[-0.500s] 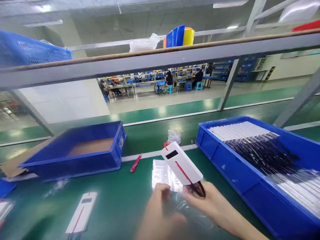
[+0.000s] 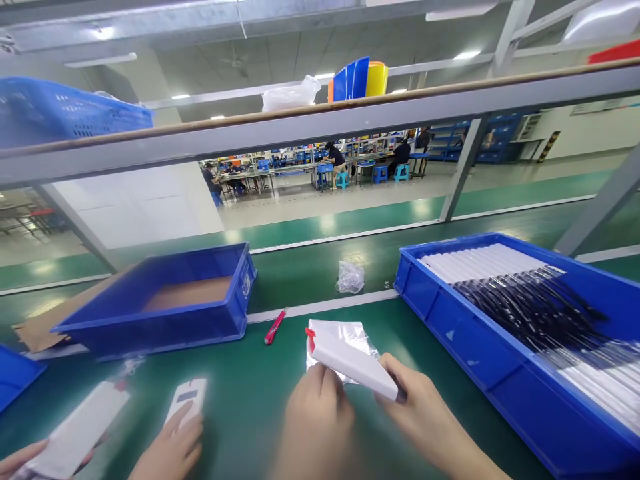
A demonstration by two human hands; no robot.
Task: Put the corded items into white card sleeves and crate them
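Note:
My right hand (image 2: 420, 413) is closed on the near end of a white power bank (image 2: 350, 360) with a red tab at its far end. The power bank lies low and slanted over a clear plastic bag (image 2: 345, 330) on the green belt. My left hand (image 2: 315, 420) sits just left of it, its fingers curled at the bag's near edge. Whether the power bank is partly inside the bag I cannot tell.
A blue bin (image 2: 450, 320) of white and black items stands on the right and a blue tray (image 2: 165, 327) on the left. A red cutter (image 2: 275, 327) and crumpled plastic (image 2: 349, 277) lie between. Another person's hand (image 2: 173, 443) rests on a white device (image 2: 187, 400) at lower left.
The power bank has dropped from a raised tilt to lie low over the bag. Another person's hands have come into view at lower left, one on the white device.

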